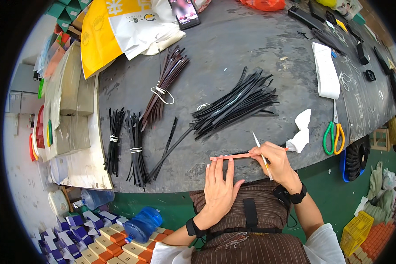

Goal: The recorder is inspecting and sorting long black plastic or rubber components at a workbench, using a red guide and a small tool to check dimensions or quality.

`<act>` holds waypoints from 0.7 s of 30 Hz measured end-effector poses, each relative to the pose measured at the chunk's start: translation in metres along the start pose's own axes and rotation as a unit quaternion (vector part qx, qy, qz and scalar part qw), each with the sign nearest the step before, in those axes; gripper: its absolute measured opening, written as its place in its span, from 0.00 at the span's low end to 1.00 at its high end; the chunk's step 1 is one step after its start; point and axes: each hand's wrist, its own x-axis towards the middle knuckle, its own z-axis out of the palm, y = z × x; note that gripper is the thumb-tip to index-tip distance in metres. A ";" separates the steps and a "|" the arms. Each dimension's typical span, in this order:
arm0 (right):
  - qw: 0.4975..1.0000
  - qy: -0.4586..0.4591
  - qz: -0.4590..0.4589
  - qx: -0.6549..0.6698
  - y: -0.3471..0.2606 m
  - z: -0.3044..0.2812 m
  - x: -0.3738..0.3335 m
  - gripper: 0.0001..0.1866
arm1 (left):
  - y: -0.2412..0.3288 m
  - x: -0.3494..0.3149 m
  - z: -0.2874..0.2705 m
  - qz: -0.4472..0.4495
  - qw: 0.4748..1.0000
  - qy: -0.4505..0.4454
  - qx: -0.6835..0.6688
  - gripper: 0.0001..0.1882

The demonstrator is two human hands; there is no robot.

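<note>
A narrow salmon-pink strip (pixel 240 155) lies along the near edge of the grey table. My left hand (pixel 220 187) rests over its left end, fingers stretched out and fingertips pressing on it. My right hand (pixel 273 160) is closed around a slim white pen-like tool (pixel 256 140), its pointed end up and away from me; whether it is a pen or a brush I cannot tell. The fingers of that hand also touch the strip's right part. Just beyond the right hand sits a crumpled white cloth (pixel 300 134).
Loose black strips (pixel 233 103) lie in a pile mid-table. Tied bundles of black strips (pixel 136 152) and brown strips (pixel 165 86) lie left. Scissors (pixel 334 132) and a white band (pixel 325 70) lie right. A phone (pixel 185 13) and yellow-white bag (pixel 114 35) are at the back.
</note>
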 end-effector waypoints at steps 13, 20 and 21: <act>1.000 -0.016 -0.008 -0.023 0.004 0.001 0.002 0.09 | 0.002 0.002 0.005 -0.013 1.000 -0.018 0.007 0.42; 0.999 -0.025 -0.003 -0.025 0.004 0.001 0.004 0.09 | 0.003 0.002 0.007 -0.018 1.000 -0.021 0.014 0.42; 0.999 -0.026 -0.003 -0.024 0.005 0.001 0.004 0.09 | 0.003 0.001 0.008 -0.018 0.999 -0.020 0.017 0.42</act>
